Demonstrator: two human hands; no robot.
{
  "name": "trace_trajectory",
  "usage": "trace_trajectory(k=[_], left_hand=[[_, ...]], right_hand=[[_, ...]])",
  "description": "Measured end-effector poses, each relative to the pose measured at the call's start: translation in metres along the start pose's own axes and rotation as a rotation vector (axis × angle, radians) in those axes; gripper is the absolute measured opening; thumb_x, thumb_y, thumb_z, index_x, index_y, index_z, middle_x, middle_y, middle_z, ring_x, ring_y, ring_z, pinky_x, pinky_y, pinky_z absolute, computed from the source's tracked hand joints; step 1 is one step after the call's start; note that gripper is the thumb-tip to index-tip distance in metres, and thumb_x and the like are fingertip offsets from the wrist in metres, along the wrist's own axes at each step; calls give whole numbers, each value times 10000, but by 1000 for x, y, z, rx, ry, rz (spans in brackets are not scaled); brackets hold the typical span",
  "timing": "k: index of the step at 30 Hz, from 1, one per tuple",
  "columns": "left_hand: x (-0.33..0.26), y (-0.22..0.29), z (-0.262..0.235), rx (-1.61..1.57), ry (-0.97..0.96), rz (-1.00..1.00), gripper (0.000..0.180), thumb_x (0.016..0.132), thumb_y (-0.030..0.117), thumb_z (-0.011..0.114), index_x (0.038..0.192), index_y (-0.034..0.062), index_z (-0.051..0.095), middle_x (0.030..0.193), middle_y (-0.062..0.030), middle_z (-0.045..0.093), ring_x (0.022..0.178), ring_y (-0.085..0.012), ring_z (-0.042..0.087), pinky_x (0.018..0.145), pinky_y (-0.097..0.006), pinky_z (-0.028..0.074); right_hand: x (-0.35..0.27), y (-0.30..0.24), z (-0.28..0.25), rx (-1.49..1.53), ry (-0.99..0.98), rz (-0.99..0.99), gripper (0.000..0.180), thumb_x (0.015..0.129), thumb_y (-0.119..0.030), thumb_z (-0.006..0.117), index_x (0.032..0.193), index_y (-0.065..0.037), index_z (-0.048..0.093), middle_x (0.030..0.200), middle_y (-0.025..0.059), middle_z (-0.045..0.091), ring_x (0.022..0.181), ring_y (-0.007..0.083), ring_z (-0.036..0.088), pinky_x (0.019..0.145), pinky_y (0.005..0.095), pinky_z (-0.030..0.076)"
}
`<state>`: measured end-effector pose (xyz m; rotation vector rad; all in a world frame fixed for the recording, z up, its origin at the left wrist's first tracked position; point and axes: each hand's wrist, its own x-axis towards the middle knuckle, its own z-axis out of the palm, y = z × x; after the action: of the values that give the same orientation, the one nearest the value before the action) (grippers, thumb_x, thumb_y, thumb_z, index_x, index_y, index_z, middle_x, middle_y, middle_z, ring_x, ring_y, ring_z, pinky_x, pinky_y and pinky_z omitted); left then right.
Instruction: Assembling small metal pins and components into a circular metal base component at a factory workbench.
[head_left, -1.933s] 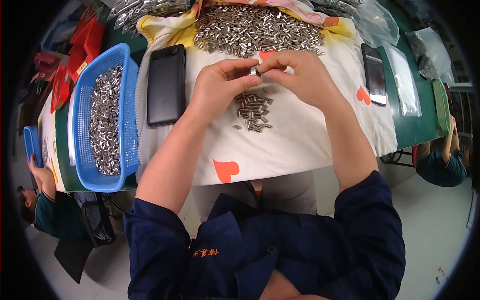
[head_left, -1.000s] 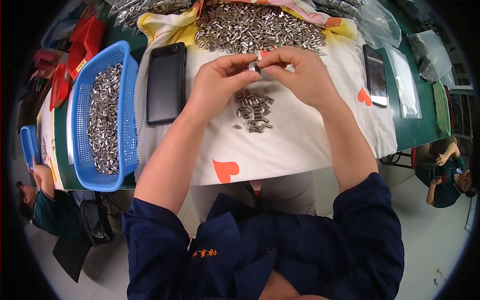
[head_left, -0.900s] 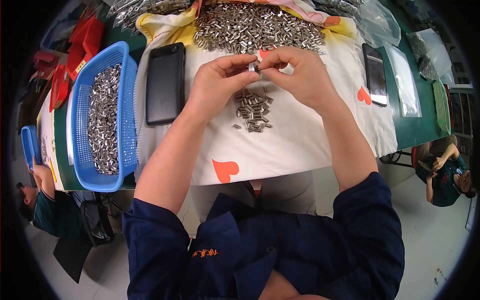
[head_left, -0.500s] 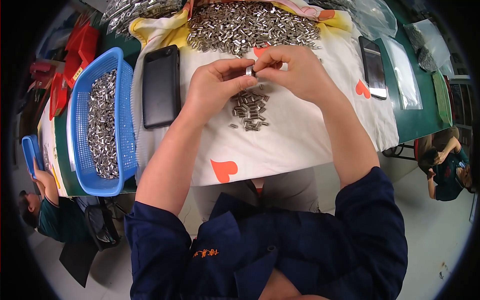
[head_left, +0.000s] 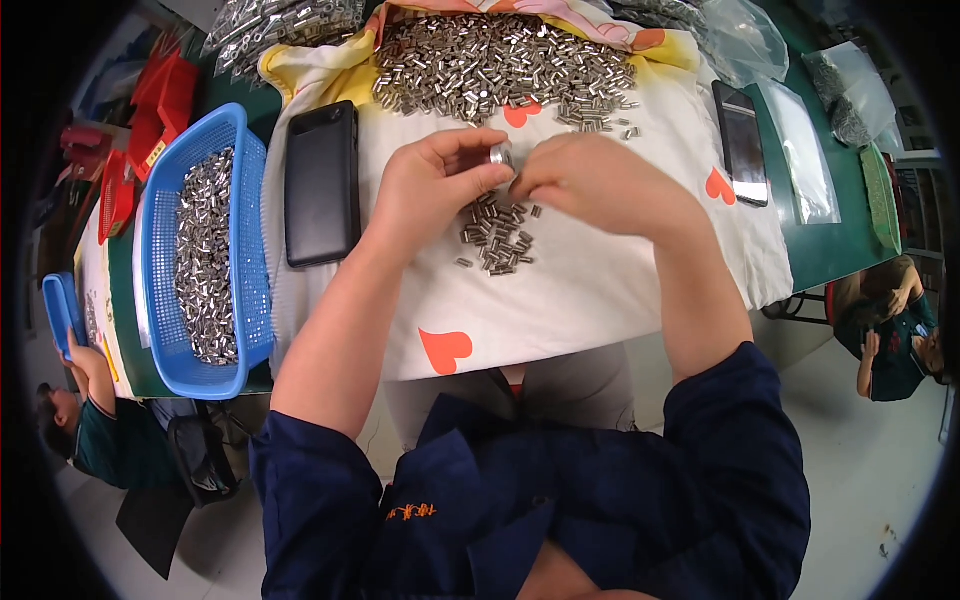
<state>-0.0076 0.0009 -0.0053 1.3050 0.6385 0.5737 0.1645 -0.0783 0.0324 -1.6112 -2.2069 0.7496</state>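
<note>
Between the thumb and fingers of my left hand (head_left: 420,185) is a short, shiny silver metal ring (head_left: 501,154), held above the cloth. Close to its right side, my right hand (head_left: 605,180) is turned palm down with its fingers curled together. Whatever those fingertips pinch, if anything, is hidden and slightly blurred. Just below both hands lies a small pile of little metal cylinders (head_left: 495,238) on a white cloth (head_left: 590,300) with red hearts. A much larger heap of similar cylinders (head_left: 490,65) covers the cloth's far end.
A blue plastic basket (head_left: 255,250) filled with small metal cylinders stands at the left, beside a black rectangular case (head_left: 322,185). On the right are a phone (head_left: 741,145) and clear plastic bags (head_left: 805,150). Red bins (head_left: 160,95) sit far left. Other people sit at both sides.
My right hand has turned palm down, its fingers dropping toward the small pile. The ring stays in my left hand. The whole view has shifted slightly.
</note>
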Motion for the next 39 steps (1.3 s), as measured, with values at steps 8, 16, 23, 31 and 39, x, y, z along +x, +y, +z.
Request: trace_trajectory(k=[8, 16, 23, 31, 39], left_hand=[[-5, 4, 4, 90, -177, -52, 281, 734, 17, 647, 1007, -9, 587, 861, -22, 607, 774, -78, 572, 690, -197, 466], [2, 0, 0, -58, -84, 3, 291, 749, 27, 634, 1030, -7, 569, 892, -48, 608, 778, -84, 570, 697, -203, 464], [3, 1, -6, -171, -2, 1, 295, 754, 34, 628, 1035, -20, 555, 898, -60, 608, 777, -85, 566, 685, -201, 465], [1, 3, -2, -90, -23, -4, 310, 754, -2, 615, 1056, -19, 548, 921, -74, 607, 815, -113, 587, 725, -214, 474], [0, 4, 1, 15, -3, -18, 314, 748, 4, 624, 1054, -21, 555, 914, -78, 611, 811, -111, 585, 724, -209, 475]], right_hand=[[12, 35, 2, -381, 521, 259, 132, 738, -131, 529, 775, -47, 625, 734, 121, 596, 727, 280, 569, 673, 382, 446], [10, 36, 5, -394, 557, 225, 80, 721, -84, 546, 737, -48, 616, 723, 117, 585, 729, 284, 562, 675, 374, 444], [11, -1, 1, 381, 418, 151, 109, 747, -88, 567, 822, -23, 612, 773, 59, 611, 673, 153, 552, 628, 265, 444], [9, -10, 1, 304, 416, 155, 114, 727, -86, 590, 814, -15, 607, 754, 48, 612, 686, 138, 560, 637, 257, 446], [11, -12, 15, -103, 599, -58, 95, 718, -69, 586, 793, -14, 608, 743, 91, 600, 687, 214, 578, 613, 290, 453]])
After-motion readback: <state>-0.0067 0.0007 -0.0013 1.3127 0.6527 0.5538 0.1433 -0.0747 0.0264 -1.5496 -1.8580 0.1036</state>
